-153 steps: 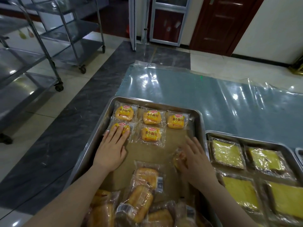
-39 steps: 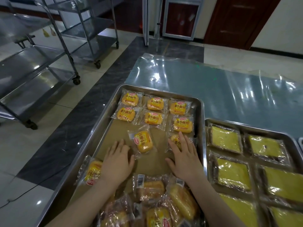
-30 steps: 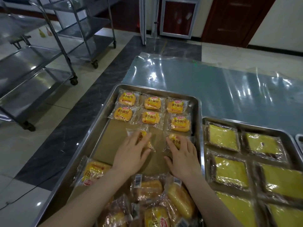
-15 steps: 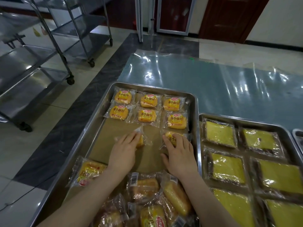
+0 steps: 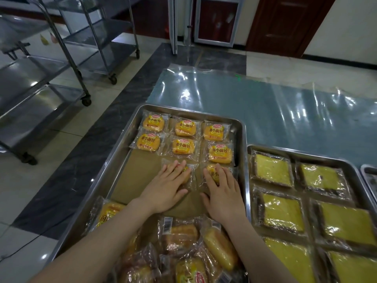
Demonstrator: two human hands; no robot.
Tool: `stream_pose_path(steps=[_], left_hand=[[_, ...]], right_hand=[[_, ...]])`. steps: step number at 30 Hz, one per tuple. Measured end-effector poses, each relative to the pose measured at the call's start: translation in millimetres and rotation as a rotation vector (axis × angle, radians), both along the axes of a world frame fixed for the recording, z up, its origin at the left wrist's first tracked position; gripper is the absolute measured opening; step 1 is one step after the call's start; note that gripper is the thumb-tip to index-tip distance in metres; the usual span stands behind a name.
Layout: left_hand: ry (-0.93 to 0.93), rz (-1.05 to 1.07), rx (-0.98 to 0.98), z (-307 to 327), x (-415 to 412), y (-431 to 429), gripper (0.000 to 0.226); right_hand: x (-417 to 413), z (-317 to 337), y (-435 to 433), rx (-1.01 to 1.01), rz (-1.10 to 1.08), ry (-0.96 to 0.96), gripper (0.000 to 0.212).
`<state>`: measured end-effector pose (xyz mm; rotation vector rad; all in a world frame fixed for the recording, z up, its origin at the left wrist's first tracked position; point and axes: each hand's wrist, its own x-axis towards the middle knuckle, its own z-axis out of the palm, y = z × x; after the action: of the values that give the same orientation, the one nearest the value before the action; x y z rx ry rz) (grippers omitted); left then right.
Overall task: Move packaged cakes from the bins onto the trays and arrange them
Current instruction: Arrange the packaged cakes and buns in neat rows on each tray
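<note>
A steel tray (image 5: 242,152) lined with brown paper holds two neat rows of small orange packaged cakes (image 5: 183,146) at its far end. My left hand (image 5: 166,187) lies flat on a cake packet (image 5: 188,176) in the middle of a third row. My right hand (image 5: 223,189) lies flat on another packet (image 5: 211,170) at that row's right end. A loose packet (image 5: 109,212) lies by the tray's left rim. Several unsorted packets (image 5: 183,240) are heaped at the near end.
A second steel tray (image 5: 306,157) to the right holds yellow square cakes in wrappers. Both trays stand on a table under shiny plastic sheeting (image 5: 265,107). Wheeled steel rack carts (image 5: 77,64) stand on the floor to the left.
My left hand slid a cake packet up into the third row beside the one under my right hand. The camera view shifted slightly.
</note>
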<state>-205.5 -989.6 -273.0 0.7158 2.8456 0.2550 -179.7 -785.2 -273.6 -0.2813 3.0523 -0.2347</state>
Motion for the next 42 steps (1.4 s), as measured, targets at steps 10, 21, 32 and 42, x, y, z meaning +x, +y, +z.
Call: stream_pose_path(steps=[10, 21, 32, 42], left_hand=[[0.003, 0.303, 0.191, 28.4, 57.6, -84.7, 0.058], [-0.118, 0.367, 0.314, 49.1, 136.9, -136.9, 0.053], [-0.197, 0.381, 0.214, 38.5, 152.8, -140.1, 0.061], [-0.185, 0.751, 1.02, 56.7, 145.2, -134.6, 0.068]], right_hand=[[-0.6, 31.6, -9.6, -0.308, -0.009, 0.006, 0.045], [29.8, 55.9, -119.9, -0.222, 0.169, -0.429, 0.027], [26.7, 39.9, -182.7, -0.392, 0.018, -0.596, 0.021], [17.9, 70.2, -168.4, -1.072, -0.13, -0.5, 0.013]])
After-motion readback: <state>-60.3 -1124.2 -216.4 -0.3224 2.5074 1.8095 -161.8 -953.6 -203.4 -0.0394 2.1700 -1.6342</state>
